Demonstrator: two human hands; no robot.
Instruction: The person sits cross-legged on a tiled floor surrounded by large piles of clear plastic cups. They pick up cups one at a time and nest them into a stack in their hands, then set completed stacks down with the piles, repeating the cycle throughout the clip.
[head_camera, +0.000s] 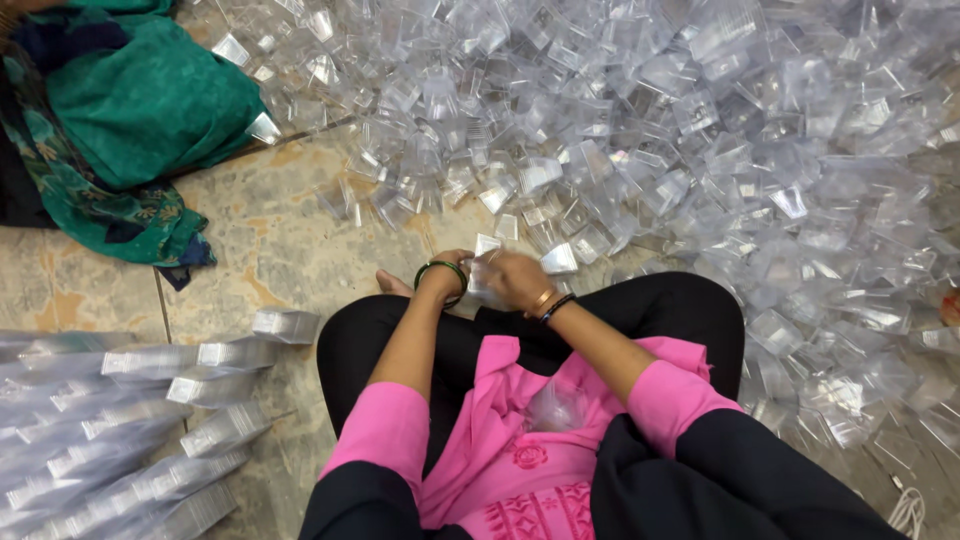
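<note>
Two hands, left hand (452, 268) and right hand (517, 278), together grip one clear box (484, 282); uncountable clear boxes form a pile (700, 130); stacked rows (130, 420) lie left.

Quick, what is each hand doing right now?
Left hand: closed on a small clear plastic box.
Right hand: closed on the same box.
</note>
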